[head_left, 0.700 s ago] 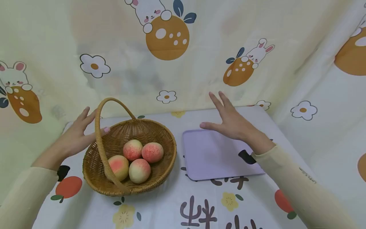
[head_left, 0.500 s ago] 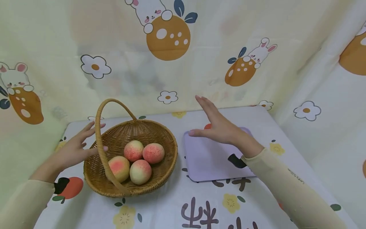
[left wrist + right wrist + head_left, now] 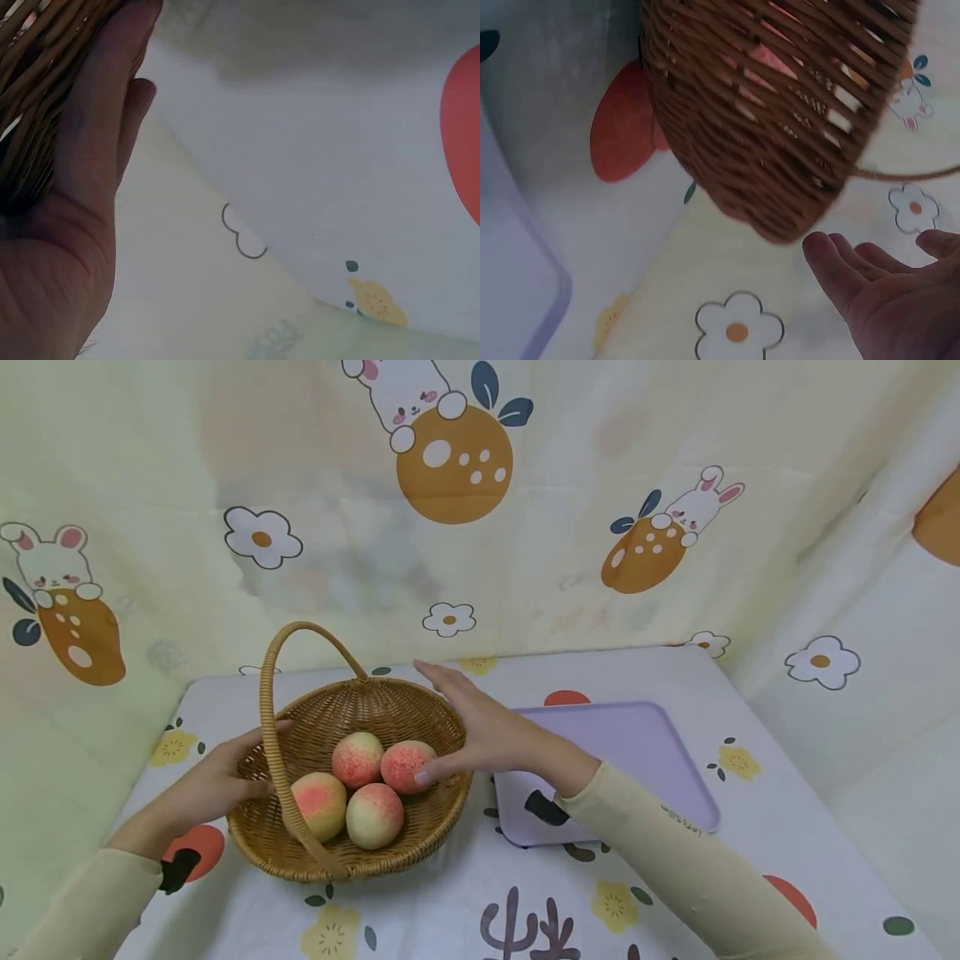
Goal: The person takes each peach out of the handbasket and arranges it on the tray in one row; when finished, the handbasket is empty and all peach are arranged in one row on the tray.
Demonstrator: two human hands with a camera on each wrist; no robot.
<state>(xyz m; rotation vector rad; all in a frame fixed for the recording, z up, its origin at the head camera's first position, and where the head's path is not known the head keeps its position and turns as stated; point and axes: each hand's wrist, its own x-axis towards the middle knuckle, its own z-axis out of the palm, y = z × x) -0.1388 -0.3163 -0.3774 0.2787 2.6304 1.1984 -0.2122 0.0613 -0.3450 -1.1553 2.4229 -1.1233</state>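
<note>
A brown wicker basket (image 3: 420, 852) with an arched handle (image 3: 272, 727) stands left of the table's middle. Several peaches (image 3: 375, 816) lie inside it. My left hand (image 3: 213, 781) is at the basket's left side, partly behind the handle; in the left wrist view its extended fingers (image 3: 94, 124) lie along the wicker wall. Over the right rim reaches my right hand (image 3: 498, 735), fingers straight and spread, the thumb appearing in front of the right-hand peach (image 3: 407, 766). The right wrist view shows this hand (image 3: 892, 300) apart from the wicker, nothing held.
A shallow lilac tray (image 3: 637, 727) lies right of the basket, partly under the right forearm. The table (image 3: 450, 918) has a white printed cloth. A curtain (image 3: 562, 435) with rabbits and flowers hangs behind and at the sides.
My right hand has swung left from above the tray to the basket's right rim. My left hand has moved slightly right and down against the basket. Basket and peaches stay put.
</note>
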